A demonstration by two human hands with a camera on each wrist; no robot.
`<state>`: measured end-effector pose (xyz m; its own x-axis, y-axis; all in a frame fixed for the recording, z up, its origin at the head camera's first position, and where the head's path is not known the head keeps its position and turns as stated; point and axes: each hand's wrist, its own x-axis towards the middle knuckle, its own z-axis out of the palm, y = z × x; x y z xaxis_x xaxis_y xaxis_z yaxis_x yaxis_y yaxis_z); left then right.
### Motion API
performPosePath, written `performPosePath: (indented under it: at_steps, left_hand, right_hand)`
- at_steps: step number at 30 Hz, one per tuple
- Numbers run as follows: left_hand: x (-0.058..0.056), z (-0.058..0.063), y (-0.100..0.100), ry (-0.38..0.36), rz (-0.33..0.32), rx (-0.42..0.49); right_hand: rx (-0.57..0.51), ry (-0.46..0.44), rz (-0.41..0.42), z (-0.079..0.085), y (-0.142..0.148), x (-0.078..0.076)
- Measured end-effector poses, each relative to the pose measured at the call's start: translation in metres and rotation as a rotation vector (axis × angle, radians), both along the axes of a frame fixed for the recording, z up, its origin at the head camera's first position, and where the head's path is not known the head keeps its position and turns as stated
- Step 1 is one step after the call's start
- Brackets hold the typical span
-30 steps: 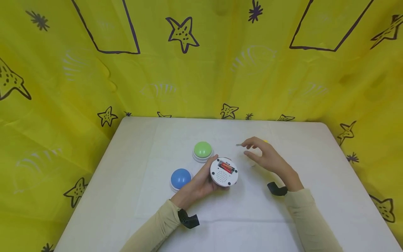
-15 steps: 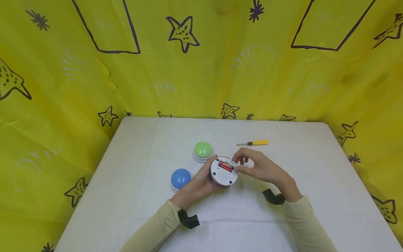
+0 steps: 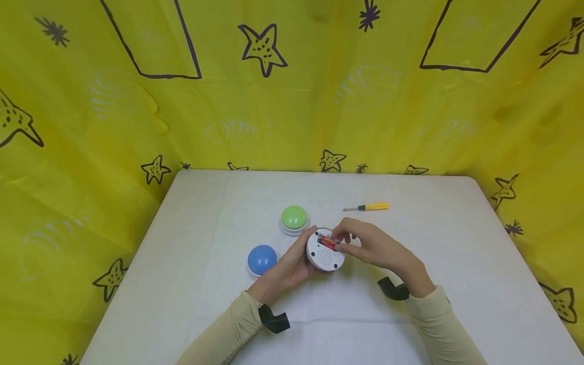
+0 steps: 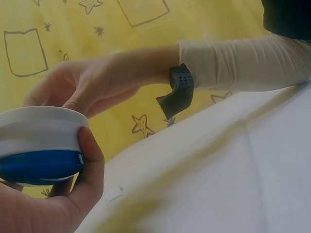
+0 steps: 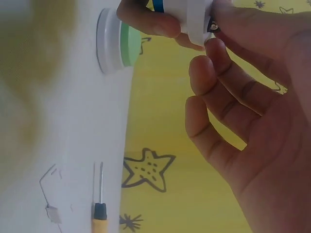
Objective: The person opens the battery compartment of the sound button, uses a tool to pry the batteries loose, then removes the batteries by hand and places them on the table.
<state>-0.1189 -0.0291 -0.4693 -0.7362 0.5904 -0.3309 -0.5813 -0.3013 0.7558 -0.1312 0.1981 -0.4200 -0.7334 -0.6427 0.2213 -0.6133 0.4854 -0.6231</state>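
Observation:
My left hand [image 3: 292,266] grips a round push button [image 3: 325,259] turned upside down, its white base with a speaker grille facing up. The button's blue dome [image 4: 41,167] shows underneath in the left wrist view. Red batteries [image 3: 326,242] lie in the uncovered compartment of the base. My right hand [image 3: 376,247] is at the right end of that compartment, thumb and index finger pinching a battery end [image 5: 214,25]. The other fingers of this hand are loosely bent. The fingertips partly hide the batteries.
A green button [image 3: 294,218] and another blue button [image 3: 262,260] stand on the white table [image 3: 191,228] to the left. A screwdriver [image 3: 376,207] with a yellow handle lies behind my right hand. A small pale piece [image 4: 114,195] lies on the table.
My right hand let go of the screwdriver at the back, leaving it on the table, and came down and left to the batteries. The left hand and its button have hardly moved.

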Motion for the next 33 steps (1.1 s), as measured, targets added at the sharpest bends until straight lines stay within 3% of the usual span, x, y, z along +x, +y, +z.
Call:
performPosePath:
  at_steps: [11, 15, 19, 26, 33]
  left_hand:
    - [0.002, 0.002, 0.001, -0.017, 0.015, 0.004]
    - [0.003, 0.002, 0.002, -0.022, 0.011, -0.001]
    - [0.003, 0.003, 0.002, -0.029, 0.021, -0.013]
    - [0.002, 0.004, 0.002, -0.048, 0.055, -0.029]
    - [0.002, 0.003, 0.000, -0.079, 0.077, -0.011]
  right_hand:
    - [0.175, 0.264, -0.061, 0.002, -0.008, 0.008]
    - [0.188, 0.306, -0.062, 0.001, -0.009, 0.011]
    - [0.150, 0.245, -0.045, 0.000, -0.005, 0.009]
    - [0.029, 0.045, -0.026, -0.002, 0.005, -0.003]
    - [-0.066, -0.033, 0.011, -0.013, 0.016, -0.021]
